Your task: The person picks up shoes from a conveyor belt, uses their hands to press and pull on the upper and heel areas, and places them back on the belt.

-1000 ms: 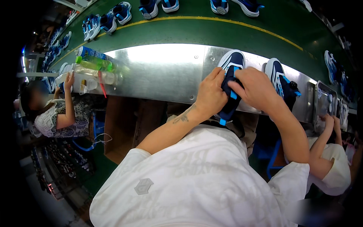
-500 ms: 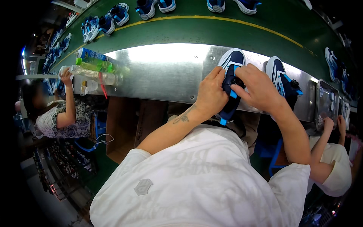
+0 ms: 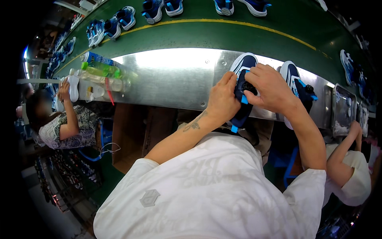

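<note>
A navy and white sneaker (image 3: 249, 60) with bright blue pull tabs lies at the bench's near edge, its toe pointing away from me. My left hand (image 3: 221, 97) is closed round the left side of its upper. On top, the thumb and fingers of my right hand (image 3: 272, 91) pinch at a round black dial (image 3: 248, 87) on the sneaker's tongue. My fingers partly cover the dial. The mate, a second sneaker (image 3: 293, 72) with a similar dial, stands just right of my right hand, untouched.
The steel bench (image 3: 171, 75) runs left to right. At its left lie plastic bottles (image 3: 101, 69) and a red strip (image 3: 108, 91). A metal tray (image 3: 344, 105) sits at the right. Beyond, several sneakers (image 3: 152, 10) stand on a green surface (image 3: 191, 34). Co-workers sit on both sides.
My right hand has shifted slightly over the dial; my left keeps its hold. The left co-worker's hand now shows a white sole, and the right co-worker's hands have moved at the tray.
</note>
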Tool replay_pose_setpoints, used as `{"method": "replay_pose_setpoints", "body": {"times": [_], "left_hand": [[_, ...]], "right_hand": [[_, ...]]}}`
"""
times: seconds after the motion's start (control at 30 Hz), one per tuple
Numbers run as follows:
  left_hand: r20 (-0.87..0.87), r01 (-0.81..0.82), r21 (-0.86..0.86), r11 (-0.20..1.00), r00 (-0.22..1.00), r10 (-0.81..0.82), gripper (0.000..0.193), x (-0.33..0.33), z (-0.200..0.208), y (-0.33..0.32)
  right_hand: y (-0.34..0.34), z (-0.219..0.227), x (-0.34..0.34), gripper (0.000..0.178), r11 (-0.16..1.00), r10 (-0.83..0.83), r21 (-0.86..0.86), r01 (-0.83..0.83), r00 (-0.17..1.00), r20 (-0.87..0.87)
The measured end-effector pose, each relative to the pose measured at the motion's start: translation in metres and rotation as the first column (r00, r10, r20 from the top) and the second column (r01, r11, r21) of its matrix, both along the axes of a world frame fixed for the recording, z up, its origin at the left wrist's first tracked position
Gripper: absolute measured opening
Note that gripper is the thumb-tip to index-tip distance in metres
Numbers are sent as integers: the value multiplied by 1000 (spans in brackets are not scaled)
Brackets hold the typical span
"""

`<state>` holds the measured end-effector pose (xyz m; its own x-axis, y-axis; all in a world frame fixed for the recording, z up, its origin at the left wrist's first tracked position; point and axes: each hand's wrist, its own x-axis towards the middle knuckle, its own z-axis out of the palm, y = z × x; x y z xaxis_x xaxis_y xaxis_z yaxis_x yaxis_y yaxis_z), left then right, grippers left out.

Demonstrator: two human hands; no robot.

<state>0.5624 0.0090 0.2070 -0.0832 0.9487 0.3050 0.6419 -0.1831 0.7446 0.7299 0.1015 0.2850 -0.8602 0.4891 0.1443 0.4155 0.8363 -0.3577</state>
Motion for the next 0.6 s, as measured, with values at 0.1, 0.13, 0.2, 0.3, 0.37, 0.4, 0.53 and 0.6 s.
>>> {"method": "replay_pose_setpoints", "body": {"times": [0.1, 0.13, 0.2, 0.3, 0.37, 0.4, 0.53, 0.6], "left_hand": [[8, 1, 8, 1000, 1000, -1, 47, -1, 0, 1], [13, 4, 11, 1000, 1000, -4, 46, 1, 0, 1], [2, 21, 1, 1000, 1000, -21, 47, -2, 2, 3], [-13, -1, 49, 999, 1000, 2, 44, -1, -2, 4], [-12, -5, 42, 999, 1000, 5, 44, -2, -3, 1], [-4, 13, 15, 1000, 1000, -13, 46, -1, 0, 2], [-19, 19, 21, 1000, 1000, -18, 46, 0, -2, 4], [-15, 13, 22, 1000, 1000, -13, 45, -1, -1, 4]], "right_hand": [[-6, -3, 3, 36, 996, -93, 7, 93, 996, 6], [-12, -9, 3, 39, 987, -157, -16, 158, 986, 56], [-24, -9, 2, 43, 969, -235, -45, 244, 960, 149], [-37, 0, 6, 40, 971, -210, -68, 230, 953, 218], [-34, 12, 10, 35, 971, -223, -55, 234, 962, 155], [-32, 15, 13, 33, 969, -235, -43, 242, 964, 123], [-16, 7, 11, 30, 999, -43, 14, 44, 995, -89], [-9, 3, 7, 32, 1000, 25, 1, -25, 999, 33]]}}
